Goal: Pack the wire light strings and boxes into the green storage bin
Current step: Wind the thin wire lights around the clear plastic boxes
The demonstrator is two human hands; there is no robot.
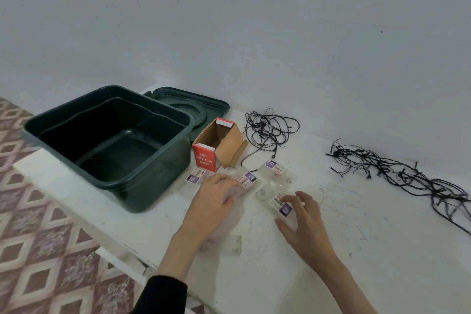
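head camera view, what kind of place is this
Probably a room in a home, perhaps a storage corner: a scuffed white table set against a bare pale wall, patterned floor tiles, and an open green storage bin on the table.

bin mouth: green bin [155, 186] at centre left, open on top, nothing inside, clear drop from above.
bin right side: cardboard box [216, 145] just beside it, flaps up (tight gap).
behind bin: lid [193, 107] lying flat.
centre: clear packets [275, 173] scattered below the box.
upper centre: wire tangle [267, 132].
right edge: long wire string [397, 173] sprawled over the table [331, 262].
lower centre: bare tabletop, free.
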